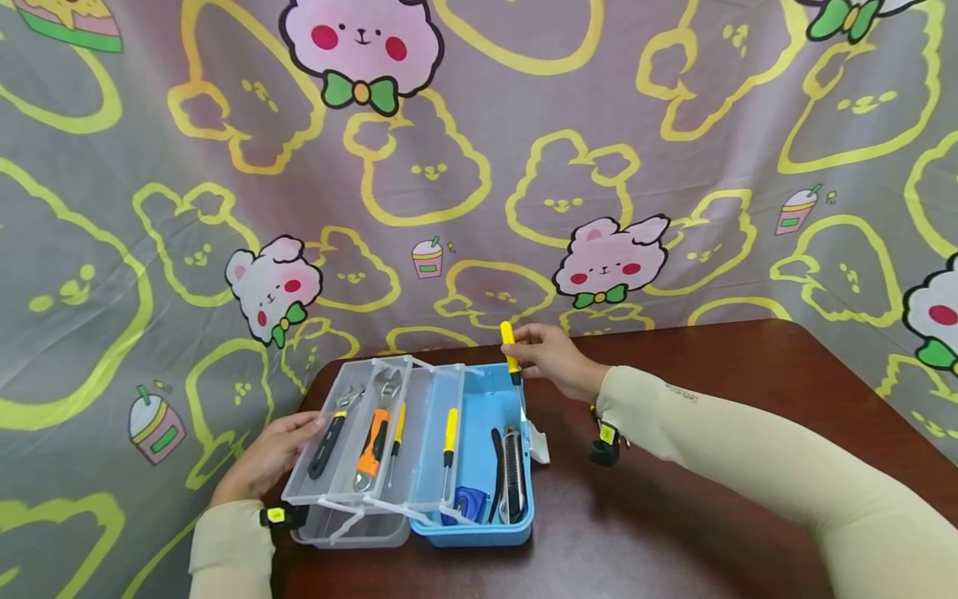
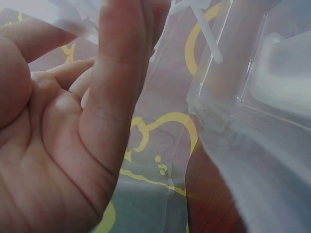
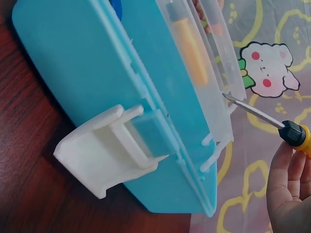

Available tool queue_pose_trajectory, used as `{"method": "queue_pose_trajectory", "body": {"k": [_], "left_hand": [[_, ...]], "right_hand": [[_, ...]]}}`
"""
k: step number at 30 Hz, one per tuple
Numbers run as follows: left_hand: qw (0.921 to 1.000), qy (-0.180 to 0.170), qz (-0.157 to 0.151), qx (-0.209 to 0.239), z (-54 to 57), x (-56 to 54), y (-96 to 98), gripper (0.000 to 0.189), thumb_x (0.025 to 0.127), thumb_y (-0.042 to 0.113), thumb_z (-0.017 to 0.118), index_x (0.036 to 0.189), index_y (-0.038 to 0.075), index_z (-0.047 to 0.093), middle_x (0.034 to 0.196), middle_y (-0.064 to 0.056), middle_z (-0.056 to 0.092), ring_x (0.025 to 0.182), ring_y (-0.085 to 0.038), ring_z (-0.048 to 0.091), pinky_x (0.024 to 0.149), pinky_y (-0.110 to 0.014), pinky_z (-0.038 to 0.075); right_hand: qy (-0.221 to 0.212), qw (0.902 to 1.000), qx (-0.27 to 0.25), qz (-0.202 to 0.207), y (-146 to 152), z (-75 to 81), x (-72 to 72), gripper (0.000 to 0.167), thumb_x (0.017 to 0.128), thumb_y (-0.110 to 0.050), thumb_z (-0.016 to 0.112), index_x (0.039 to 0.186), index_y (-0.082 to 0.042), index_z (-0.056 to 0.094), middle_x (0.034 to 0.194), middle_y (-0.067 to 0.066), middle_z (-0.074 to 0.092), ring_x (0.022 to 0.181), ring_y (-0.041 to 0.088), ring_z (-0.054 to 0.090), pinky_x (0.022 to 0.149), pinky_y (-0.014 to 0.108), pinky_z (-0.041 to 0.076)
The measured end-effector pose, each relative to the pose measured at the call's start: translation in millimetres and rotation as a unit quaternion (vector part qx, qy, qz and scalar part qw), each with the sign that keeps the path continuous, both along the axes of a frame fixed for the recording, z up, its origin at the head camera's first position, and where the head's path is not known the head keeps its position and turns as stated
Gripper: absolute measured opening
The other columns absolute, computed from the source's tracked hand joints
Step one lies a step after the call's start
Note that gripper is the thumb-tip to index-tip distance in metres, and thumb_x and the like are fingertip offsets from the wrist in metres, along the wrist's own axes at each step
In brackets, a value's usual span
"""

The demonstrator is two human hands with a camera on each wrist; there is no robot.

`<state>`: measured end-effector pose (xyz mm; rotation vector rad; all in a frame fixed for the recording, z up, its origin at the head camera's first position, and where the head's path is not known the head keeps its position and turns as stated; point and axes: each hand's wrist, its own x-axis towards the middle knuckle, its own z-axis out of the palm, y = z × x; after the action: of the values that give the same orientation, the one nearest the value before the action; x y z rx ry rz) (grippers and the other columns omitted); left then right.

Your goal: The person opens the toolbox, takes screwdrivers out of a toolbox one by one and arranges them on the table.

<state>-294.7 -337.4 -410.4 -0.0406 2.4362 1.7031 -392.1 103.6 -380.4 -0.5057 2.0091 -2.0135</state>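
My right hand (image 1: 554, 358) pinches the yellow handle of a screwdriver (image 1: 510, 343) above the far right side of an open blue toolbox (image 1: 479, 539). In the right wrist view, the screwdriver's bare shaft (image 3: 257, 111) points toward a clear tray. My left hand (image 1: 262, 457) grips the outer edge of the fold-out clear tray (image 1: 299, 491) at the left, thumb on top. That tray holds a black-handled adjustable wrench (image 1: 329, 437), an orange-handled adjustable wrench (image 1: 374, 441) and a small yellow screwdriver (image 1: 398, 428). Another yellow screwdriver (image 1: 451, 437) lies in the right-hand tray section.
Inside the blue box lie a blue tape measure (image 1: 467, 504), a utility knife (image 1: 513, 474) and a thin black strip (image 1: 497, 470). A white latch (image 1: 538, 445) sticks out on the right side. Dark brown table (image 1: 636, 516) extends rightward; a patterned curtain (image 1: 494, 191) hangs behind.
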Motion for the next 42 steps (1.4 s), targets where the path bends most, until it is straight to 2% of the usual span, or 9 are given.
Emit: {"method": "queue_pose_trajectory", "body": {"k": [13, 21, 27, 33, 42], "left_hand": [[0.9999, 0.008, -0.007, -0.001, -0.1, -0.9, 0.5, 0.056, 0.102, 0.034, 0.051, 0.138, -0.009, 0.044, 0.106, -0.012, 0.065, 0.088, -0.025, 0.065, 0.074, -0.041, 0.055], [0.9999, 0.0, 0.009, -0.008, -0.2, -0.4, 1.1, 0.06, 0.101, 0.037, 0.053, 0.14, -0.007, 0.043, 0.11, -0.015, 0.064, 0.09, -0.027, 0.065, 0.075, -0.041, 0.055], [0.9999, -0.001, 0.008, -0.008, -0.3, 0.0, 1.3, 0.061, 0.101, 0.037, 0.053, 0.141, -0.007, 0.042, 0.11, -0.015, 0.064, 0.09, -0.027, 0.065, 0.076, -0.04, 0.055], [1.0, 0.003, 0.002, -0.004, -0.8, -0.4, 0.8, 0.059, 0.102, 0.035, 0.052, 0.141, -0.009, 0.041, 0.108, -0.015, 0.065, 0.089, -0.027, 0.065, 0.075, -0.041, 0.055], [0.9999, 0.005, 0.006, -0.006, -1.6, -0.2, -0.1, 0.061, 0.101, 0.037, 0.053, 0.14, -0.008, 0.042, 0.109, -0.015, 0.065, 0.089, -0.027, 0.065, 0.075, -0.041, 0.055]], "right_hand": [[0.012, 0.9998, 0.013, 0.005, 12, -9.6, 1.6, 0.034, 0.094, -0.021, 0.067, 0.117, 0.001, 0.055, 0.117, 0.023, 0.054, 0.098, 0.032, 0.059, 0.084, 0.039, 0.054], [0.01, 0.9998, 0.013, 0.012, 14, -10.4, 6.3, 0.034, 0.094, -0.02, 0.067, 0.116, 0.002, 0.055, 0.119, 0.027, 0.053, 0.107, 0.044, 0.056, 0.087, 0.043, 0.052], [0.012, 0.9997, 0.019, 0.012, 19, -10.1, 8.7, 0.034, 0.095, -0.02, 0.065, 0.117, 0.003, 0.055, 0.117, 0.026, 0.054, 0.104, 0.041, 0.057, 0.086, 0.043, 0.053], [0.003, 0.9996, 0.026, 0.009, 25, -13.1, 10.1, 0.034, 0.096, -0.02, 0.064, 0.118, 0.005, 0.054, 0.117, 0.025, 0.054, 0.097, 0.032, 0.059, 0.084, 0.042, 0.053], [-0.003, 0.9995, 0.03, -0.004, 29, -16.3, 9.7, 0.035, 0.096, -0.018, 0.064, 0.119, 0.005, 0.053, 0.117, 0.024, 0.052, 0.099, 0.035, 0.057, 0.086, 0.045, 0.052]]}}
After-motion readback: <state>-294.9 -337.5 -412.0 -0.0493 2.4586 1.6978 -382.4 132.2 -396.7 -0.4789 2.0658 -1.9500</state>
